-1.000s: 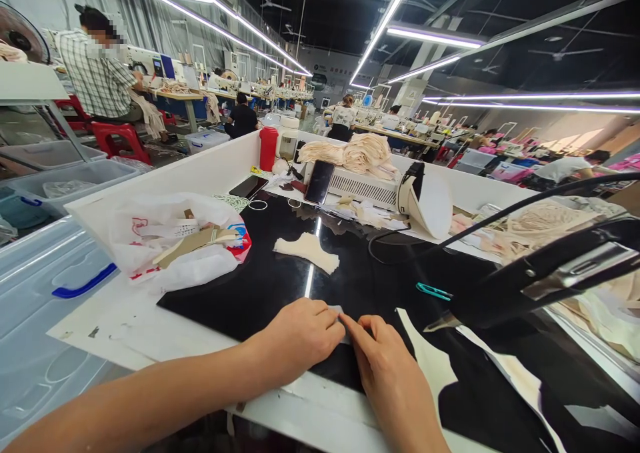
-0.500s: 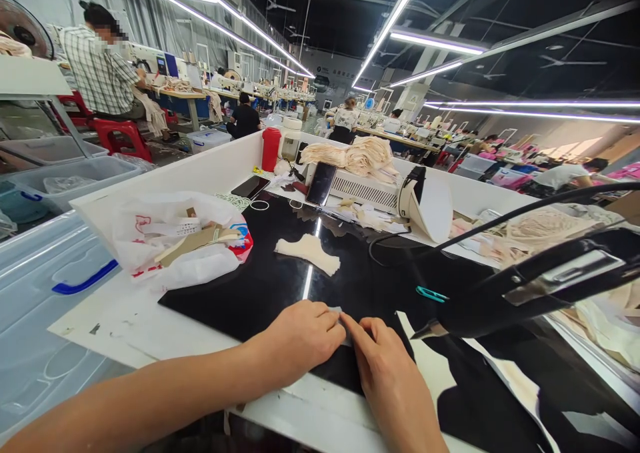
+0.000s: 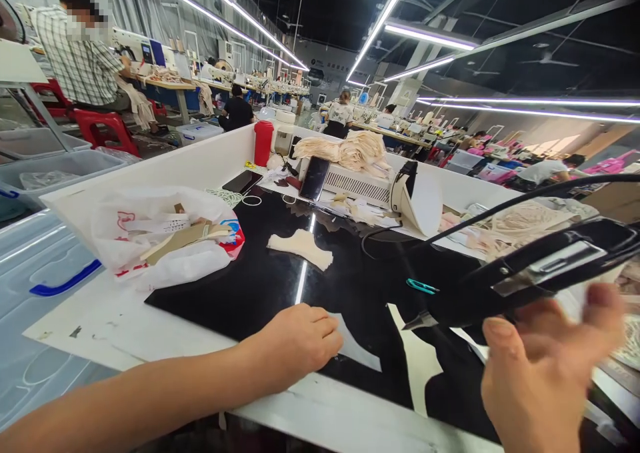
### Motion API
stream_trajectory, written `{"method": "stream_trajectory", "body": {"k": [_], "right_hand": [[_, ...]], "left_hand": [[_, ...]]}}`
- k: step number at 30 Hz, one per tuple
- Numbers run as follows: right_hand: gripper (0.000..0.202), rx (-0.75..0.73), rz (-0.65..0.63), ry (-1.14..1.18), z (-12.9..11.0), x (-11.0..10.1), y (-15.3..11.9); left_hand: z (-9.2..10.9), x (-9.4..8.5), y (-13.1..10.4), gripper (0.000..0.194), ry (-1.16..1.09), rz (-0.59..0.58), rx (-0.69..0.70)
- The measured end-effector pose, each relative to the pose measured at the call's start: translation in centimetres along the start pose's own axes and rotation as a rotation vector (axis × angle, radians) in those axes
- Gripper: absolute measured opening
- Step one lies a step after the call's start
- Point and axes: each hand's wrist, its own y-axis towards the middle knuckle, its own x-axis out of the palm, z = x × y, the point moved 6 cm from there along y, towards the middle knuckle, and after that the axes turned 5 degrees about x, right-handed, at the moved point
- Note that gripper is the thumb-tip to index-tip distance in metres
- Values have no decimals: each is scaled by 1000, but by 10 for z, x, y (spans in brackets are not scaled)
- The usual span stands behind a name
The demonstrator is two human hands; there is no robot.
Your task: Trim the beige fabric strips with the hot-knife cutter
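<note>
Basically, the grey piece (image 3: 359, 347) lies flat on the black mat (image 3: 240, 299), near the counter (image 3: 295, 409) edge closest to the person. Left hand (image 3: 297, 339) rests over its left end, fingers curled down; can't tell whether they pinch the piece or only press on it. Rest of the piece sticks out to the right, uncovered.

Right hand (image 3: 543, 366) is up at the right, blurred, fingers spread and gripping nothing visible. It sits right by the underside of the black tool (image 3: 475, 299); can't tell if skin touches the casing. Tool slants down to the left, pointed metal tip over the long cream piece (image 3: 420, 366); can't confirm contact. Black cable (image 3: 505, 209) arcs above it and loops onto the mat.

Teal snips (image 3: 423, 286) lie on the mat, just past the tip. Second piece, the small cream one (image 3: 303, 247), is flat beyond the left hand, across a light reflection. Plastic bag (image 3: 185, 266) with offcuts sits to the left, partly over the mat.

Far side: vented box (image 3: 357, 189) with cloth stack (image 3: 363, 151) on top, one phone (image 3: 315, 178) propped against it, white cone (image 3: 429, 203) at its right end. Red cup (image 3: 263, 144) in the far left corner.

Beyond the counter, left: person in checked shirt (image 3: 75, 59) seated on a red stool (image 3: 107, 131), facing a row of sewing machines.
</note>
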Motion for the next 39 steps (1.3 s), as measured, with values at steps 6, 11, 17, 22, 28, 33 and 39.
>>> {"method": "stream_trajectory", "body": {"k": [6, 11, 17, 22, 28, 33, 39], "right_hand": [[47, 206, -124, 434, -7, 43, 25], [43, 112, -218, 548, -26, 75, 8], [38, 78, -194, 649, -38, 111, -14], [35, 52, -192, 648, -34, 121, -19], [35, 42, -163, 645, -29, 122, -19], [32, 46, -171, 658, -30, 123, -19], [29, 66, -141, 619, -32, 124, -18]], "left_hand": [[0, -1, -1, 16, 13, 6, 2], [1, -4, 0, 14, 41, 1, 20], [1, -5, 1, 12, 24, 16, 10], [1, -4, 1, 10, 12, 23, 13], [2, -5, 1, 11, 17, -2, 14], [2, -5, 0, 10, 23, -4, 17], [2, -1, -2, 11, 30, -27, 23]]}}
